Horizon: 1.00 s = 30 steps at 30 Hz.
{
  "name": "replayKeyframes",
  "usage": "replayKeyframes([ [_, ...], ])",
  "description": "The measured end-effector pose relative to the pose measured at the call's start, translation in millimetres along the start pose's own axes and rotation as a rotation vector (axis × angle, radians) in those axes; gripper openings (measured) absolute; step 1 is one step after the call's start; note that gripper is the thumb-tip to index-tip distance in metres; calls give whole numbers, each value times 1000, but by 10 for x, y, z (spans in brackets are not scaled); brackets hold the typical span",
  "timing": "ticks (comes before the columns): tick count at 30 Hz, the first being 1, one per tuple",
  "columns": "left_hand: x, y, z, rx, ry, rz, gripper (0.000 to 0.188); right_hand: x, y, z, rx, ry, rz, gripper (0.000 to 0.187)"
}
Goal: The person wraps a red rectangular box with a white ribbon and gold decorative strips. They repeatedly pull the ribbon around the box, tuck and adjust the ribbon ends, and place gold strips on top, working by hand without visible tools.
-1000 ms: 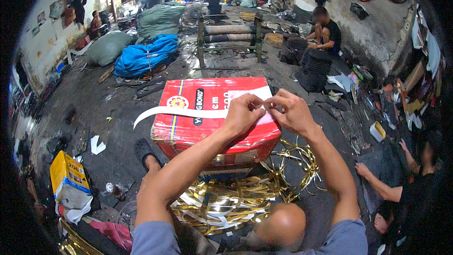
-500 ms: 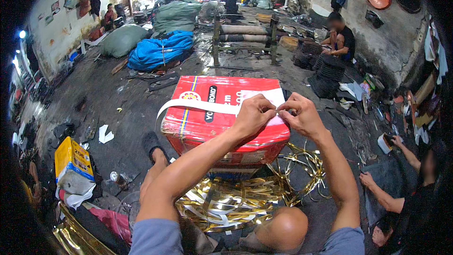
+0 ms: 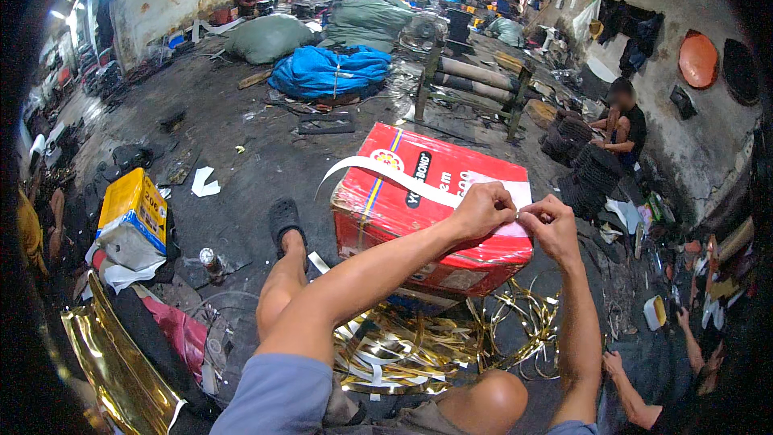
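Observation:
A long white strip (image 3: 385, 171) arches over the top of a red cardboard box (image 3: 469, 163) in front of me and runs in under my left hand (image 3: 483, 211). That hand is closed, pinching near the strip's end. My right hand (image 3: 551, 227) is closed too, its thumb and finger meeting the left fingertips above the box's near right corner. A small pale bit shows between the fingertips; what it is, I cannot make out. On the floor behind the box's near side lie many shiny gold strips (image 3: 394, 354), some with white faces.
A yellow and blue container (image 3: 133, 211) and a gold sheet (image 3: 117, 354) lie at left. Ahead are a blue tarpaulin bundle (image 3: 328, 72) and a rack with rolls (image 3: 475, 80). One person (image 3: 624, 125) sits at far right; another person's hands (image 3: 616, 364) are at lower right.
The view has turned and tilted, so the box and my hands appear farther right. Both hands stay pinched together over the box. The other person's hands at lower right have shifted.

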<state>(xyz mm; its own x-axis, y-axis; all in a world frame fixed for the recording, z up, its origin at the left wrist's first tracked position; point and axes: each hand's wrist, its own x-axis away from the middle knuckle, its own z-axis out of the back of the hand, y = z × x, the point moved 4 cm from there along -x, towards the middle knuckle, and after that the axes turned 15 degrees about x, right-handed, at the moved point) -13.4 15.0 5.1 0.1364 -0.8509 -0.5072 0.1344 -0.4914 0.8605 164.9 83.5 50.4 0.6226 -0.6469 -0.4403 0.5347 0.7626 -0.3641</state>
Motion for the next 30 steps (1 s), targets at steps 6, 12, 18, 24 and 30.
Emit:
replayKeyframes([
  [6,-48,44,25,-121,69,-77,13,28,136,-250,-407,-34,-312,11],
  [12,-330,64,-53,-202,-119,81,16,-35,464,-491,-688,6,-405,18],
  [18,-360,-24,-17,-178,-220,-92,23,152,377,-501,-410,176,-448,26],
  [24,-200,72,-178,-48,-80,-80,22,218,419,-439,-375,88,-304,29],
  [30,-200,90,-237,4,-78,-106,19,413,415,-728,-1381,-110,-717,17],
])
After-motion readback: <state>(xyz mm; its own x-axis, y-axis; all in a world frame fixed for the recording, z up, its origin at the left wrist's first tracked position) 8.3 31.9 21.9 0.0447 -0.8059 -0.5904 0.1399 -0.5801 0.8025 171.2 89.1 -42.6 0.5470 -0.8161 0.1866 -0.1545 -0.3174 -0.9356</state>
